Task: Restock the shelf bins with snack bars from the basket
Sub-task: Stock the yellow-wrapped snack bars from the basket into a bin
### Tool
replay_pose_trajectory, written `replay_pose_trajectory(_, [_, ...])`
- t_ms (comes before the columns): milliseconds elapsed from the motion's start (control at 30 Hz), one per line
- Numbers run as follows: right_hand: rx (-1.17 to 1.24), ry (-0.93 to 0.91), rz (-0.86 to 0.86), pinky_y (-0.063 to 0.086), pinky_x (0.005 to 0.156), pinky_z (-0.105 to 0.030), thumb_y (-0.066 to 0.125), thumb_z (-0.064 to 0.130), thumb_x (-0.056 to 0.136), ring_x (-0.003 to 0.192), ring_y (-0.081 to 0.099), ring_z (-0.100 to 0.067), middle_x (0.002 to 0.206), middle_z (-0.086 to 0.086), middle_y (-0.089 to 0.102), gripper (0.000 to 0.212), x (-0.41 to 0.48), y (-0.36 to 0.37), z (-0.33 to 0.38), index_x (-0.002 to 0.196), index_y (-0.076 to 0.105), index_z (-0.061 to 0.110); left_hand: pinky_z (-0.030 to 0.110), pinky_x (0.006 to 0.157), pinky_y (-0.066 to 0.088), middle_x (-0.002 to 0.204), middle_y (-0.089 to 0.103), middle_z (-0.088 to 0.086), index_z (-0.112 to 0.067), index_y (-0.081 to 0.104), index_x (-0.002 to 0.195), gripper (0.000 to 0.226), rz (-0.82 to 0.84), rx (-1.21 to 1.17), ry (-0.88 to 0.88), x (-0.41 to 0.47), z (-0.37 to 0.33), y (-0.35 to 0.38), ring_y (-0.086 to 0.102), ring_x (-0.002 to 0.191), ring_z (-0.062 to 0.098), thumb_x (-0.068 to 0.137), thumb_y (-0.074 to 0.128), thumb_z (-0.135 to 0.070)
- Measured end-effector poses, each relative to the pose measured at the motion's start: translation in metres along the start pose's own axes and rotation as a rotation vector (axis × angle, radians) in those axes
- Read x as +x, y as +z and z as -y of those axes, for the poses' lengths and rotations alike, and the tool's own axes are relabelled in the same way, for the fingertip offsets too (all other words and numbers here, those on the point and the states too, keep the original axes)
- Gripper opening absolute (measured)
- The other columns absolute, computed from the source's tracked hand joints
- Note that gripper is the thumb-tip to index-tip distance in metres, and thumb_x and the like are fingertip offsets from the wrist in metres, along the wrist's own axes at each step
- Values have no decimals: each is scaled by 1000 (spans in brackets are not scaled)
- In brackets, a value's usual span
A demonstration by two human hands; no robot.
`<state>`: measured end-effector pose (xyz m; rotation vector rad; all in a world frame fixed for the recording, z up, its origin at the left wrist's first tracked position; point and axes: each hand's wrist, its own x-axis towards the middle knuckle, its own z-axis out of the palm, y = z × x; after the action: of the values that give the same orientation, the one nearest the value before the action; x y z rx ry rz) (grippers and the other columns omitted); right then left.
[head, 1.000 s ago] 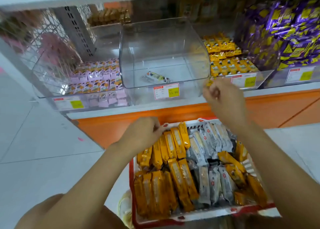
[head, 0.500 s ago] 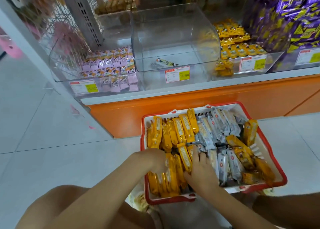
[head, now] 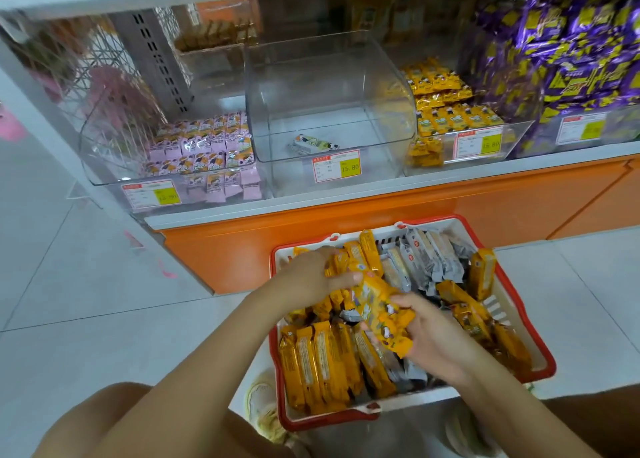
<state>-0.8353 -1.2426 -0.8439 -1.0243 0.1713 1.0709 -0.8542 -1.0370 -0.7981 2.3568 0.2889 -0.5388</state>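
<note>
A red and white basket point(head: 519, 295) sits on the floor below the shelf, full of yellow snack bars point(head: 322, 364) and grey ones point(head: 429, 260). Over the basket, my left hand point(head: 311, 277) and my right hand point(head: 433, 333) together grip a bunch of yellow bars point(head: 377, 305), lifted slightly above the pile. On the shelf stand clear bins: a middle bin point(head: 332, 87) holding one small pack point(head: 311, 143), a right bin point(head: 512, 132) with yellow packs, and a left bin point(head: 104, 167) with pink packs.
Purple and yellow bags point(head: 568, 52) fill the far right of the shelf. An orange base panel point(head: 381, 222) runs under the shelf, right behind the basket. Pale floor tiles point(head: 86, 284) spread to the left. My knees frame the bottom of the view.
One second ago my right hand was up at the yellow bin. Both hands went down into the basket, and now they lift a bunch of yellow bars together.
</note>
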Motion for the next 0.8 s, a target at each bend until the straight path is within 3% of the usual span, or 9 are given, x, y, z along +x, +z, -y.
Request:
replay_pose_trajectory(100, [223,89,106,55,63,-35,84,25,64,84,67,-37,112,-27,64,54,-18,8,24,110,71,0,33,84,56,120,62,2,-22,56,120,41,1,-358,129,2,-14,-3,63,103,11,87,58,-46])
replay_pose_trajectory(167, [189,126,56,52,54,-30,70,31,75,77,66,-35,104,-27,66,40,-20,11,34,99,74,-1,23,62,56,91,66,-2,-22,59,96,18,-14,-432,179,1,-24,-2,65,75,2,89,59,-39])
replay_pose_trajectory(200, [156,130,0,51,50,-28,62,34,79,73,66,-33,99,-26,67,40,-19,10,37,97,74,0,22,58,55,83,64,-3,-21,58,91,18,-33,-439,187,0,-28,-2,63,67,1,89,60,-38])
replay_pose_trajectory(367, [98,99,-144,49,38,-24,55,54,84,58,64,-30,87,-23,68,57,-12,12,56,105,65,2,30,66,59,96,66,-2,-14,56,105,27,18,-544,171,2,-44,-1,67,81,7,91,57,-36])
replay_pose_trajectory(500, [52,24,-156,51,40,-25,45,65,85,65,69,-30,93,-22,71,68,-11,15,76,107,67,4,34,70,59,98,69,-2,-16,60,107,25,-24,-615,201,8,-55,-6,69,85,11,90,59,-34])
replay_pose_trajectory(600, [-81,-120,-173,56,51,-27,41,62,87,68,71,-24,86,-15,73,60,-15,22,94,98,67,10,29,69,59,101,72,3,-15,66,102,17,-49,-803,185,12,-60,-12,70,90,14,90,60,-26])
replay_pose_trajectory(700, [-457,-428,-247,58,77,-37,60,66,72,95,69,-20,117,-6,67,57,-15,21,106,116,59,30,25,64,57,98,73,10,-6,68,103,26,-55,-993,118,16,-66,-17,71,84,15,87,63,-25])
replay_pose_trajectory(800, [-774,-723,-234,55,78,-26,82,48,64,105,62,-5,135,16,47,79,-20,17,115,130,40,53,24,61,57,90,74,9,-7,70,96,30,-42,-1151,91,19,-73,-25,71,76,14,77,65,-30])
